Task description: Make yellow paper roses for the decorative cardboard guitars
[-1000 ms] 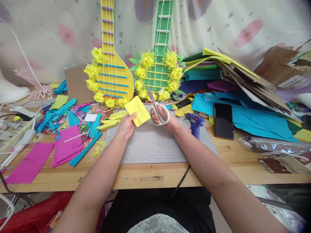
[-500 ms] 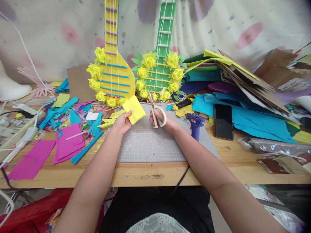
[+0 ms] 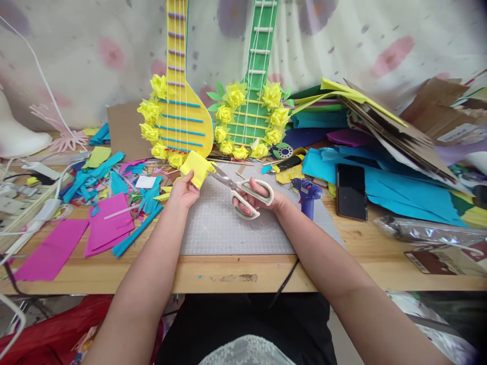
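A folded square of yellow crepe paper [image 3: 196, 169] is pinched in my left hand [image 3: 184, 190], held above the left part of the grey cutting mat [image 3: 213, 233]. My right hand [image 3: 256, 197] has its fingers through the handles of white-handled scissors [image 3: 233, 188]. The blades are parted and point left, with their tips close to the right edge of the paper; whether they touch it I cannot tell. Behind my hands stand a yellow cutout guitar [image 3: 186, 121] and a green one [image 3: 249, 119], both trimmed with yellow paper flowers.
Pink paper sheets [image 3: 108, 223] and blue scraps [image 3: 150, 195] lie to the left. At the right are a blue glue gun [image 3: 307, 195], a black phone [image 3: 351, 192], blue paper [image 3: 414, 200] and stacked cardboard [image 3: 403, 132].
The scissors have swung from pointing away to pointing left, and their handles have spread apart. My left hand has shifted slightly left with the yellow paper.
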The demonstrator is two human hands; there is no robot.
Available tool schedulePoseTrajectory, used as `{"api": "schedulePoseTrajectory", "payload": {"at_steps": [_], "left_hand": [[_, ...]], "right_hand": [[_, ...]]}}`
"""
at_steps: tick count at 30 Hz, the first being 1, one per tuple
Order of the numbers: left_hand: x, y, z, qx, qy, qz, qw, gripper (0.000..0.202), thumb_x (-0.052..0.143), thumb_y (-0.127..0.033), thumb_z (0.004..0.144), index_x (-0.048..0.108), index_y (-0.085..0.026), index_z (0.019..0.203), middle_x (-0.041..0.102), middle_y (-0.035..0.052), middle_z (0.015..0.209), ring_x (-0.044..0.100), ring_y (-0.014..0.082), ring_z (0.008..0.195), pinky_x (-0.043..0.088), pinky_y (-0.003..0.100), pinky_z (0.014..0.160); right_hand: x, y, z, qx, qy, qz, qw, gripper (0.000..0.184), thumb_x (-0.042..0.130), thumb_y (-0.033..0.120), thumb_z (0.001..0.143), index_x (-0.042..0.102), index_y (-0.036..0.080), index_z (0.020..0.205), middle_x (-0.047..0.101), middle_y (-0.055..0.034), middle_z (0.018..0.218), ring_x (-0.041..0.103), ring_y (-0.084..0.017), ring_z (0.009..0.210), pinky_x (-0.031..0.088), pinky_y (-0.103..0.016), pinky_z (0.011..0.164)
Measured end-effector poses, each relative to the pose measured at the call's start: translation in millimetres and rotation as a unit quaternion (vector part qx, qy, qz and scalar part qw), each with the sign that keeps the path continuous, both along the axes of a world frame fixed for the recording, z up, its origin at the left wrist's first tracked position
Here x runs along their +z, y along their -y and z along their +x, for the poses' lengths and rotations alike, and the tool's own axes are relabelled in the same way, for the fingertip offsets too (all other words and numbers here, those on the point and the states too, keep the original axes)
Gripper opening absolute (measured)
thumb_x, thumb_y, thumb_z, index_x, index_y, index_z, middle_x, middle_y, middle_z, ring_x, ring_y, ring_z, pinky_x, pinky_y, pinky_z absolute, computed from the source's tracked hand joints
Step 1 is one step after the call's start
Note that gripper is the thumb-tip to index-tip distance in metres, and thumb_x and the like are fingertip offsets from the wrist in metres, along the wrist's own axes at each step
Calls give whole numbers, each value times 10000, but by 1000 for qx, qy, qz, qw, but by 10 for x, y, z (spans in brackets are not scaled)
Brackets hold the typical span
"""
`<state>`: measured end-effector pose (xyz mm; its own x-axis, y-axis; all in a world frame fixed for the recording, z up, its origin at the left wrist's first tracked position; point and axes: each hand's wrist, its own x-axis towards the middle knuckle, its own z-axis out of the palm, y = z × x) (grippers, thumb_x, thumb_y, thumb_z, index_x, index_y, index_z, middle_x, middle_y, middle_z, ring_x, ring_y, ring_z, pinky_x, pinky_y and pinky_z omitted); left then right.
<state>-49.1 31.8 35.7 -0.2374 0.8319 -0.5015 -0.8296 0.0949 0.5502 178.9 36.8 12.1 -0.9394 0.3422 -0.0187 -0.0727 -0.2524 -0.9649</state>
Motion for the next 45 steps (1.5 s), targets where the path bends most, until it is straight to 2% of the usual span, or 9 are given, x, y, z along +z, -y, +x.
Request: {"api": "schedulePoseTrajectory", "payload": {"at_steps": [12,23,28,34,45], "left_hand": [[55,24,21,7,-36,-16,999,332,482,-57,806,569,-146,1114,710,35,804,659,88,636,526,148,664],[-20,3,0,-7,-45,31,998,343,472,-56,807,562,-145,1125,710,49,842,671,117,712,531,209,752],[-71,21,88,-34,-49,63,996,301,484,-72,810,579,-133,1089,703,72,907,669,125,779,519,230,805],[-139,48,214,-67,-73,72,992,282,531,-90,791,594,-134,1062,689,83,971,665,135,819,515,233,817],[-165,32,244,-35,-73,73,994,294,518,-85,802,580,-157,1080,694,64,961,656,127,864,516,192,792]], "right_hand": [[88,60,5,-14,49,4,999,765,235,790,698,550,110,852,531,-10,541,431,-70,417,236,-180,348],[69,37,-12,-16,35,1,999,777,205,797,693,537,114,856,542,-21,578,445,-80,438,268,-181,353],[-2,9,-76,-12,-27,-7,1000,825,133,815,671,523,115,867,562,-57,632,496,-107,522,283,-186,364],[-5,25,-151,-26,-31,-29,999,793,135,797,697,508,122,883,555,-57,662,497,-109,553,318,-197,402],[-19,10,-201,-55,-45,-70,995,764,148,794,697,492,134,868,539,-51,661,502,-120,571,313,-199,397]]}}
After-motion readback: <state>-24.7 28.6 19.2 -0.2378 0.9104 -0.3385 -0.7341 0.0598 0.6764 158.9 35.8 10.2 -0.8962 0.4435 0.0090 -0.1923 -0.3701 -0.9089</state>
